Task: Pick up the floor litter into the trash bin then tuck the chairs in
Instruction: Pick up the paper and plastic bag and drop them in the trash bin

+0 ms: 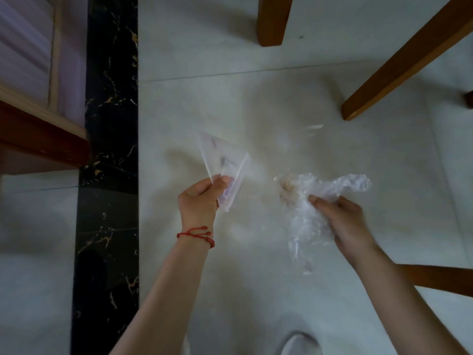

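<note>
My left hand (202, 198), with a red string bracelet at the wrist, pinches a flat clear plastic wrapper (222, 162) that sticks up from the fingers above the pale floor tiles. My right hand (343, 221) grips a crumpled clear plastic bag (314, 198) with something light brown inside near its top. Another thin piece of clear film (311, 130) lies on the floor further ahead, between the two hands and the chair legs. No trash bin is in view.
Wooden chair legs (271, 21) (399, 67) stand ahead and to the right, and a wooden rail (440, 279) crosses behind my right forearm. A black marble strip (107, 149) runs down the floor on the left, beside wooden furniture (38, 139).
</note>
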Demonstrator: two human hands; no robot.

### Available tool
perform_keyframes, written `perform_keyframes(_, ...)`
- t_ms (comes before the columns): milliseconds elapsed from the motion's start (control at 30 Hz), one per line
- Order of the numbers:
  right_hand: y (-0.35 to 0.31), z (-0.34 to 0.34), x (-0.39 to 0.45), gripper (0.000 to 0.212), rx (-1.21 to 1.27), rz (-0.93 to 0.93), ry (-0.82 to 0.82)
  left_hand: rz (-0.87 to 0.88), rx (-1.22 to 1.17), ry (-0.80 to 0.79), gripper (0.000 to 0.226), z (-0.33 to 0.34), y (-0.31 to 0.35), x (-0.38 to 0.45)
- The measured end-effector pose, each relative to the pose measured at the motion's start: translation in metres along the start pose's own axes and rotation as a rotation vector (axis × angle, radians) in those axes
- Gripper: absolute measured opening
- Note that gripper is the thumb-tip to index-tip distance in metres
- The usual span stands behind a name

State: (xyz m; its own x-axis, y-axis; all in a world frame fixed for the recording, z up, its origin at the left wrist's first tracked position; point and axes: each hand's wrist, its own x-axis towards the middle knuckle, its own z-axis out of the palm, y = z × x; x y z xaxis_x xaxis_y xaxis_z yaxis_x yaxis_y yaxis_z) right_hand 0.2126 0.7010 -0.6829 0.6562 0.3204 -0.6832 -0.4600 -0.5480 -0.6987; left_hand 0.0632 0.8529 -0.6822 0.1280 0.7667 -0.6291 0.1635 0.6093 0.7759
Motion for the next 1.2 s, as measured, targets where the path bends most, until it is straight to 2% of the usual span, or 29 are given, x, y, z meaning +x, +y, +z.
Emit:
perform_keyframes(33, -0.012, 0.0, -0.008, 0.06, 0.001, -0.004, 0.006, 0.004, 0.019, -0.004, 0.007, -0.002, 0.012, -0.008)
perform_keyframes(133, -0.041, -0.002, -0.034, 0.072, -0.016, -0.015, 0.003, 0.02, 0.069, -0.012, 0.007, -0.008, 0.048, -0.034)
perform_keyframes(233, -0.068, -0.007, -0.065, 0.07, -0.013, -0.004, -0.01, 0.019, 0.096, -0.003, 0.004, -0.015, 0.085, -0.065)
perform_keyframes(367, -0.114, -0.018, -0.118, 0.031, 0.0, 0.02, -0.021, -0.001, 0.128, 0.007, 0.001, -0.025, 0.135, -0.11)
perform_keyframes(567, -0.197, -0.03, -0.208, 0.032, 0.022, 0.028, -0.001, 0.024, 0.139, -0.006, 0.01, -0.042, 0.225, -0.184)
perform_keyframes(733, -0.273, -0.039, -0.291, 0.008, 0.039, 0.005, -0.049, 0.048, 0.126, 0.012, 0.016, -0.058, 0.306, -0.249)
perform_keyframes(1100, -0.377, -0.049, -0.428, 0.008, 0.104, -0.03, -0.086, 0.136, 0.138, 0.073, 0.025, -0.108, 0.42, -0.35)
perform_keyframes(1200, -0.394, -0.05, -0.456, 0.006, 0.128, -0.045, -0.104, 0.13, 0.112, 0.096, 0.01, -0.123, 0.44, -0.369)
